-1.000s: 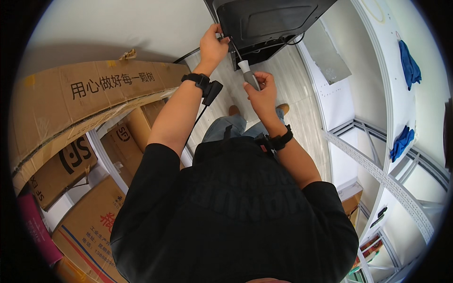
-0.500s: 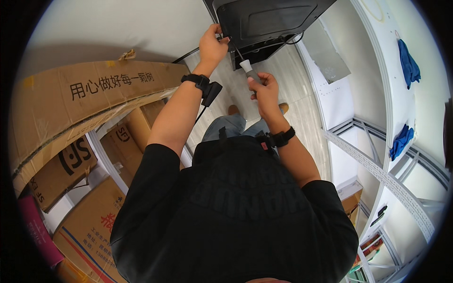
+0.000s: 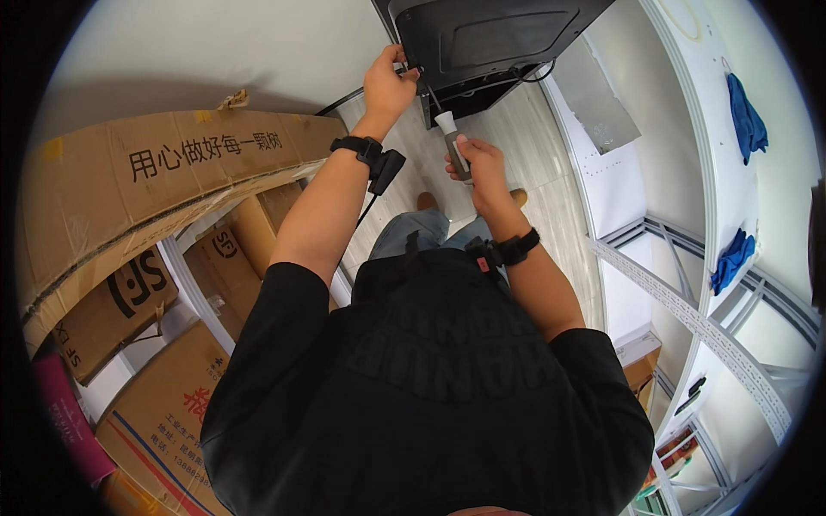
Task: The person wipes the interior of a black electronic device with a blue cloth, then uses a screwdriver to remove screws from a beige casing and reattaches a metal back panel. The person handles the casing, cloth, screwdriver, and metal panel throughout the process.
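My right hand (image 3: 483,172) is wrapped round the grey and white handle of a screwdriver (image 3: 446,125). Its thin shaft slants up and left toward the corner of a black metal appliance or cabinet (image 3: 508,39). At that corner, my left hand (image 3: 389,86) pinches with thumb and fingers close to the screwdriver's tip. Whatever lies between those fingertips is too small and covered to make out. The tip itself is hidden by the fingers and the panel edge.
Large cardboard boxes (image 3: 95,155) stand on a rack at the left. White metal shelving (image 3: 688,305) lines the right side, with blue cloths (image 3: 745,120) hanging there. A black cable (image 3: 538,76) loops beside the appliance. My feet are on a pale wood-look floor (image 3: 551,198).
My right hand's fingers have shifted round the screwdriver handle, and the handle has tilted slightly more upright. The left hand stays at the panel corner.
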`<state>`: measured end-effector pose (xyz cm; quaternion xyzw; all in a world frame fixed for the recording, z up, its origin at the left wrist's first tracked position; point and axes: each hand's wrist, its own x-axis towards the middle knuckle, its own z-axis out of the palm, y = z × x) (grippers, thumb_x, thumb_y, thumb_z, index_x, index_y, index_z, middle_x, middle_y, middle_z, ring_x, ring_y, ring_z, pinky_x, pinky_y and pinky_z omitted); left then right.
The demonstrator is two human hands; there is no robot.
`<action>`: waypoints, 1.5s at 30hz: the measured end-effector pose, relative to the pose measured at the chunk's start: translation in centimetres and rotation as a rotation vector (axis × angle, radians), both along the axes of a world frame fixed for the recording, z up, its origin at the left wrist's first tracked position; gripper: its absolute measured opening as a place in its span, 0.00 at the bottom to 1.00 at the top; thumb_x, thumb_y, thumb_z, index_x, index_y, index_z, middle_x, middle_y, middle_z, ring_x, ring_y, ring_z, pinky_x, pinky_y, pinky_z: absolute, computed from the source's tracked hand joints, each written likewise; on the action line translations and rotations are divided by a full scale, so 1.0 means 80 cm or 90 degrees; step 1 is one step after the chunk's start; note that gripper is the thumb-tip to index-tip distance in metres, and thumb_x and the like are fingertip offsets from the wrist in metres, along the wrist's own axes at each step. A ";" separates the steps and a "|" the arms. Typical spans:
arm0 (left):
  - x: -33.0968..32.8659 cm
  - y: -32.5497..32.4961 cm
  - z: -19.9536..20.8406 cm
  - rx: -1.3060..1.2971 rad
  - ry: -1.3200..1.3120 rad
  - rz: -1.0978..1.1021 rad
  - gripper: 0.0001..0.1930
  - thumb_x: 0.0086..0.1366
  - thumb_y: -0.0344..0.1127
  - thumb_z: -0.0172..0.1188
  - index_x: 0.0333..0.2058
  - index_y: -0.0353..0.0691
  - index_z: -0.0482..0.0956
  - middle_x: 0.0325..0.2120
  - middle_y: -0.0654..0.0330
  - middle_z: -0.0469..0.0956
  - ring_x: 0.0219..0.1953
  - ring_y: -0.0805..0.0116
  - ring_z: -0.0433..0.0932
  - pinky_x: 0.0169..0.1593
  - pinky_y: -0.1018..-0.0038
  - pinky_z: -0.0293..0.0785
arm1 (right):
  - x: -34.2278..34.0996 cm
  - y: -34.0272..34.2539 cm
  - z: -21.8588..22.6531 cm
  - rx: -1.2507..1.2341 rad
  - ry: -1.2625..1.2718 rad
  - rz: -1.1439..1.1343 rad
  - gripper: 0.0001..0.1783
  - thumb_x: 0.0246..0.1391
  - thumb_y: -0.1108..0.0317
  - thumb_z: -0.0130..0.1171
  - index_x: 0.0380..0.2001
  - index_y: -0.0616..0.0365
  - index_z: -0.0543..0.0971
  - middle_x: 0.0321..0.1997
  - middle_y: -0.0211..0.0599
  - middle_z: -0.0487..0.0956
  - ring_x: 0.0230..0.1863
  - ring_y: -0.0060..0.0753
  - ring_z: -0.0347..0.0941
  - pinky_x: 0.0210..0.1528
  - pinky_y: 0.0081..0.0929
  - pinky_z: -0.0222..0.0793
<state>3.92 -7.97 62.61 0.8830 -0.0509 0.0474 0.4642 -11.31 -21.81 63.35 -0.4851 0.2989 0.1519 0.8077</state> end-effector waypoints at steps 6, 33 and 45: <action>-0.001 0.002 -0.004 -0.012 -0.006 -0.007 0.18 0.51 0.27 0.64 0.43 0.38 0.75 0.34 0.57 0.80 0.25 0.61 0.78 0.34 0.69 0.73 | 0.002 0.007 0.016 -0.093 -0.001 -0.039 0.19 0.55 0.56 0.60 0.35 0.63 0.72 0.27 0.33 0.74 0.23 0.24 0.69 0.22 0.21 0.63; -0.003 -0.002 -0.012 0.017 -0.011 0.022 0.20 0.53 0.28 0.63 0.46 0.41 0.73 0.35 0.58 0.80 0.30 0.57 0.80 0.38 0.66 0.74 | 0.012 -0.006 0.029 0.019 0.011 0.002 0.20 0.55 0.54 0.59 0.39 0.60 0.71 0.29 0.36 0.75 0.22 0.25 0.71 0.22 0.21 0.66; -0.007 -0.004 -0.002 0.025 0.026 0.006 0.18 0.54 0.29 0.62 0.45 0.41 0.73 0.34 0.59 0.79 0.31 0.57 0.79 0.38 0.65 0.73 | 0.001 -0.028 0.006 0.017 -0.029 0.010 0.17 0.61 0.54 0.51 0.41 0.58 0.73 0.30 0.35 0.79 0.24 0.24 0.74 0.23 0.20 0.65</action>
